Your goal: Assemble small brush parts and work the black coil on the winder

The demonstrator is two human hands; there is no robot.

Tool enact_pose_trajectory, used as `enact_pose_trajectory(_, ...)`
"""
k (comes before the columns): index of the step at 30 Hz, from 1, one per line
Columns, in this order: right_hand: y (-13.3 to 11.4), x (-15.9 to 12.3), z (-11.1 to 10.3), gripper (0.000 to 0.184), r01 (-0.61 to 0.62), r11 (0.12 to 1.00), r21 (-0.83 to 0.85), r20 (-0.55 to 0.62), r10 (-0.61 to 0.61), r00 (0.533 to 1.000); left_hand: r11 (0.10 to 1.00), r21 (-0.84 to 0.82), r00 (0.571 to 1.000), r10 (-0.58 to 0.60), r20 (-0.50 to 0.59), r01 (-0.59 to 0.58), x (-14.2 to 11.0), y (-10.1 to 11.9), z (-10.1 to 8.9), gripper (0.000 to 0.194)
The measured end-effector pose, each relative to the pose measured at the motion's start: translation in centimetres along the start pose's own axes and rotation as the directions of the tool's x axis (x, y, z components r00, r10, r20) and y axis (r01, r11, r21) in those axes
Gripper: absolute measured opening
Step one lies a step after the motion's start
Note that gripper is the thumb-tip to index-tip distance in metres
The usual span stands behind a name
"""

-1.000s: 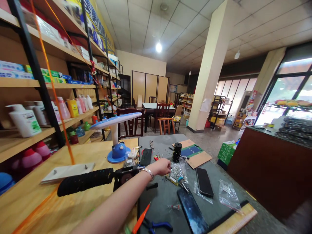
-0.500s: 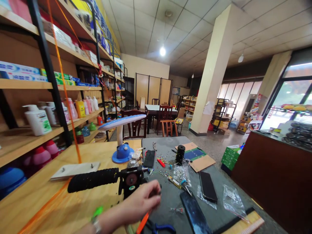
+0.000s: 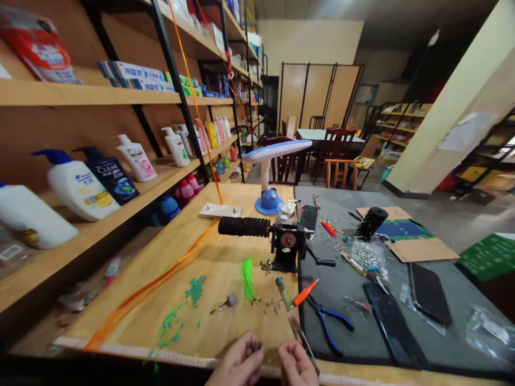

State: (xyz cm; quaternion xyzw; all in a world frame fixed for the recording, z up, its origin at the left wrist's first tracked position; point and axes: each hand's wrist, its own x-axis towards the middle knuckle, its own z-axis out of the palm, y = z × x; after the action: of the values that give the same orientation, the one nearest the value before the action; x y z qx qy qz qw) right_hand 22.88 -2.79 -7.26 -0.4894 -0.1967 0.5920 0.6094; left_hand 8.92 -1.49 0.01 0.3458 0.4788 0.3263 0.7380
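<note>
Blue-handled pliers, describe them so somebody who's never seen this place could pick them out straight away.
On the wooden table, look at the dark gray mat covering its right side. Near the mat's left edge, just below the orange pointed tool, lie the pliers. Their two curved blue handles, spread like a V, set them apart from that single straight tool.

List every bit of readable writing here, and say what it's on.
"CLEAR": dark bottle, upper left shelf.
"冷酸灵": toothpaste boxes, left shelf.
Blue-pump bottle: label too small to read surely.
Red pouch: lettering too blurred.
Pink-label bottle: too small.
Clear bag, far right: white label, unreadable.
</note>
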Motion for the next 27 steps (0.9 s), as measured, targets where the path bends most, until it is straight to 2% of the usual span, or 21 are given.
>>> enact_pose_trajectory(6, -1.1, -1.8, 1.4, 0.049, 0.059, 0.992, -0.111, 0.055, -0.053, 0.997, 0.999, 0.033, 1.0, 0.025, -0.012, -0.024, -0.7, -0.8, 0.0, 0.055)
enact_pose_trajectory(11, -1.4, -2.3, 2.1, 0.047, 0.085, 0.983, -0.163, 0.082, -0.072, 0.994, 0.996, 0.056, 0.995, 0.069, -0.072, -0.065, -0.6, -1.6, -0.4, 0.052)
enact_pose_trajectory(20, -1.5, -2.3, 3.4, 0.048, 0.004, 0.992, -0.126, 0.034, 0.0, 0.999, 0.995, 0.048, 0.993, 0.096, -0.076, -0.092, -0.8, -2.0, -0.5, 0.055)
enact_pose_trajectory(27, -1.6, -2.3, 3.5, 0.046, -0.026, 0.995, -0.095, 0.074, 0.033, 0.997, 0.994, 0.029, 0.994, 0.106, -0.032, -0.105, -0.7, -2.0, -0.2, 0.054)
